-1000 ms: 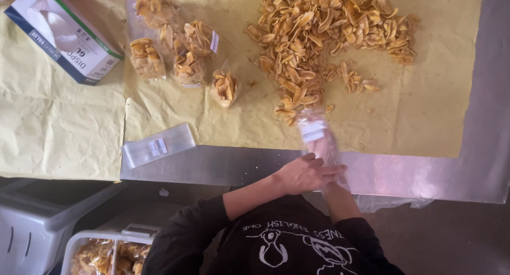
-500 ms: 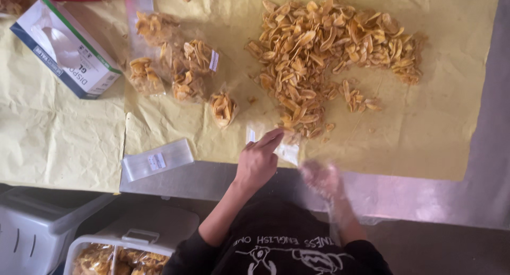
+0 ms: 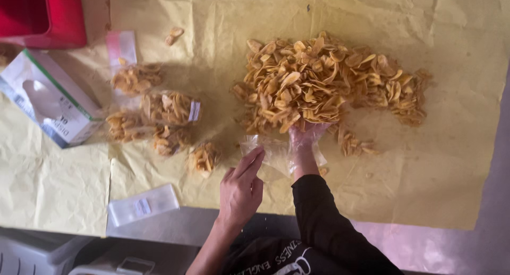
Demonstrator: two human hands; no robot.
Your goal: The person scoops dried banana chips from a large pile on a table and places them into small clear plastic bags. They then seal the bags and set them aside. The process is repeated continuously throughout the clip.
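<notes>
Right hand (image 3: pixel 307 139) now seemingly under chips (image 3: pixel 319 81)

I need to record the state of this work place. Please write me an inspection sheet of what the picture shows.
Surface: yellow paper over a metal table.
Job's things: large chip pile; small clear bag beside it.
Clutter: filled bags, empty bag stack, glove box, red container.
Grippers: left hand bare, fingers at the clear bag; right hand in a clear glove, reaching into the chips.
Cables: nothing seen.
Surroundings: white bin edge, partly visible.
</notes>
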